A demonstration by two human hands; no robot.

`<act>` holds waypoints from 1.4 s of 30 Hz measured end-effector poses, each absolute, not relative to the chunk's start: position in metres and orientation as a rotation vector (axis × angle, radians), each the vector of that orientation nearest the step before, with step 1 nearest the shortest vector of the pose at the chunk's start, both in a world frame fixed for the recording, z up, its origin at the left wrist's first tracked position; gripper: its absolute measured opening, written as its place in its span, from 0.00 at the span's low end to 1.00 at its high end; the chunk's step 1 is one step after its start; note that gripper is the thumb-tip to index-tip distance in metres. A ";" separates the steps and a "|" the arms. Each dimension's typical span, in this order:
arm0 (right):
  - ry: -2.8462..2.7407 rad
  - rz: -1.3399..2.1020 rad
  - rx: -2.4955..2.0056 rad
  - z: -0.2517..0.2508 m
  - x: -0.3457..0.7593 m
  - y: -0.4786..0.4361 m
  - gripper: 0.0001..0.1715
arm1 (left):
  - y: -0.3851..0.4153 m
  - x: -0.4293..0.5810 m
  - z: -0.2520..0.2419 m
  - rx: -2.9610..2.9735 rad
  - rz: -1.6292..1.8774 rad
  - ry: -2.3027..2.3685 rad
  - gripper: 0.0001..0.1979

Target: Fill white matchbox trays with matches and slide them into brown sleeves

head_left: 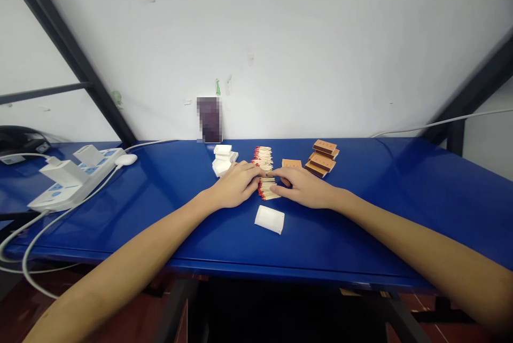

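Red-tipped matches [263,156] lie in a long row at the middle of the blue table, heads to the left. My left hand [236,185] reaches in from the left, its fingertips at the head ends and thumb apart from the index finger. From the other side, my right hand [302,185] stretches its index finger across the row, with the thumb by the stick ends of the nearer matches [267,189]. The two index fingertips almost meet. Below them lies a white matchbox tray [270,219]. Just behind my right hand is an orange matchbox sleeve [292,163].
Several orange matchbox sleeves [323,160] are stacked at the right, and white trays [223,158] at the left. A pixelated dark card [209,119] leans on the wall. A power strip [76,182] with plugs and white cables occupies the left side.
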State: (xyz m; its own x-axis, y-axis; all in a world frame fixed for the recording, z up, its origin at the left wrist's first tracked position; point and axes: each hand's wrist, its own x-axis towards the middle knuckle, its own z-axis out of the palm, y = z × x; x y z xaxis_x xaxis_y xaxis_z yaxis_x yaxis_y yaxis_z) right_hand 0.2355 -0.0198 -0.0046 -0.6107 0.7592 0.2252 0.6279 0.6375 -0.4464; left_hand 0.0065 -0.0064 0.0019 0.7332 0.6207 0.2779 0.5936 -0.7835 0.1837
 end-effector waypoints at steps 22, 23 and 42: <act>-2.481 0.387 -1.113 -0.004 0.233 -0.021 0.14 | -0.012 0.006 0.009 2.827 0.475 0.893 0.21; -2.477 0.389 -1.121 -0.004 0.233 -0.021 0.14 | -0.012 0.007 0.009 2.832 0.472 0.897 0.22; -2.406 0.308 -0.912 -0.018 0.234 -0.016 0.10 | -0.010 0.008 0.007 2.788 0.482 0.891 0.07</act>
State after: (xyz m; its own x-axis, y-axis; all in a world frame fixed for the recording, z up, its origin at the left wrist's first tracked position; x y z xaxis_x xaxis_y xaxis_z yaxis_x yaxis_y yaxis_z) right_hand 0.2335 -0.0158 -0.0177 -0.6228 0.6675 0.4082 0.5431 0.7443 -0.3886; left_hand 0.0083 -0.0101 0.0068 0.7687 0.5884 0.2507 0.5317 -0.8058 0.2607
